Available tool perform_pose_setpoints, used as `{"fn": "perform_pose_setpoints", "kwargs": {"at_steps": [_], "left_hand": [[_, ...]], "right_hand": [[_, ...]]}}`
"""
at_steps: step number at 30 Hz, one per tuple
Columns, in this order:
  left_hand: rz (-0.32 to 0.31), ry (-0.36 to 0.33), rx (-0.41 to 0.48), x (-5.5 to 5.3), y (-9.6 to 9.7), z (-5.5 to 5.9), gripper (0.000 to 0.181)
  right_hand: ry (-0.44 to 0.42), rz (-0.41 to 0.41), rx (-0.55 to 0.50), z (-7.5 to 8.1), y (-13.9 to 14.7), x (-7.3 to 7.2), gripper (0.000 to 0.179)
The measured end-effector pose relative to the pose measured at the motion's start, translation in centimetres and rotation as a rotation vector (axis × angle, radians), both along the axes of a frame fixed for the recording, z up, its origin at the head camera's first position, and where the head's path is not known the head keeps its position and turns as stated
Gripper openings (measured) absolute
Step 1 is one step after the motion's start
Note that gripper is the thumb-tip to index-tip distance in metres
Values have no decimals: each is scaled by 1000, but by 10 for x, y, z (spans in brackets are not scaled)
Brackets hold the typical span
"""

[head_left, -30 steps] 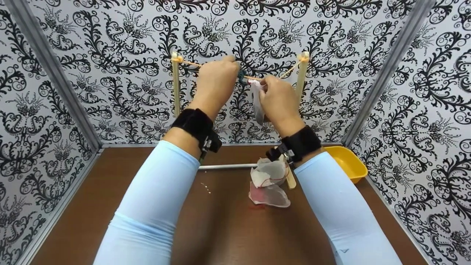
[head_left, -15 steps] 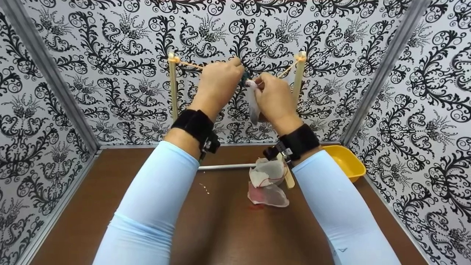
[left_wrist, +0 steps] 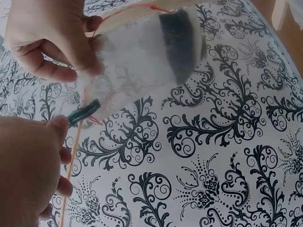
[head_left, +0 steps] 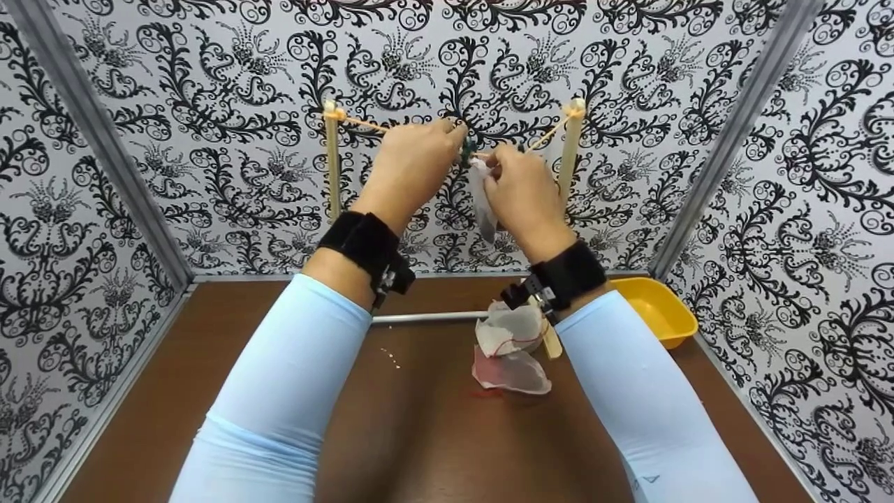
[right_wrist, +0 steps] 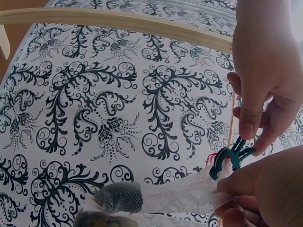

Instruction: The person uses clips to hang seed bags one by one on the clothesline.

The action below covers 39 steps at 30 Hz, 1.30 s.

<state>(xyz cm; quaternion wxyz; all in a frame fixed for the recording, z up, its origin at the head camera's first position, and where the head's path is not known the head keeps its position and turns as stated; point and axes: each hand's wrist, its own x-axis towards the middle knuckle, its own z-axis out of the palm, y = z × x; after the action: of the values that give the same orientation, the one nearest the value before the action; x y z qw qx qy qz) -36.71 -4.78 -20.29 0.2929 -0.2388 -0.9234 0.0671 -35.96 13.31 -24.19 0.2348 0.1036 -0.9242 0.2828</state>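
Note:
In the head view, my left hand (head_left: 415, 157) and right hand (head_left: 527, 185) are raised close together at an orange string (head_left: 364, 124). My left hand pinches the arms of a green clothespin (right_wrist: 227, 161), whose jaws are at the gathered top of a sheer white mesh pouch (left_wrist: 137, 61). That top lies against the string, between the thumb and fingers of my right hand. The pouch hangs below, with a dark patch at its lower end and red cord at its mouth. Part of the string is hidden behind my hands.
Two wooden posts (head_left: 333, 168) hold the string's ends. On the brown table (head_left: 447, 447) lie more sheer pouches (head_left: 513, 370) with red cord, next to a wooden piece (head_left: 552, 342) and a pale rod (head_left: 429, 317). A yellow basin (head_left: 660, 311) stands at right.
My hands have come closer together over the last second, bringing the clothespin up to the pouch's top. The left wrist has dropped slightly. The pouches on the table have stayed put.

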Motion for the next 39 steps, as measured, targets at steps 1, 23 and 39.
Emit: {"fn": "perform_pose_setpoints", "kwargs": {"at_steps": [1,23,39], "left_hand": [[-4,-2,10,1,0,-1,43],[-159,203,569,50,-66,-146,17],[370,-452,772,54,-168,-307,25]], "right_hand": [[-9,-3,4,-1,0,0,19],[113,47,104,-30,0,6,16],[20,40,-121,-29,62,26,27]]}}
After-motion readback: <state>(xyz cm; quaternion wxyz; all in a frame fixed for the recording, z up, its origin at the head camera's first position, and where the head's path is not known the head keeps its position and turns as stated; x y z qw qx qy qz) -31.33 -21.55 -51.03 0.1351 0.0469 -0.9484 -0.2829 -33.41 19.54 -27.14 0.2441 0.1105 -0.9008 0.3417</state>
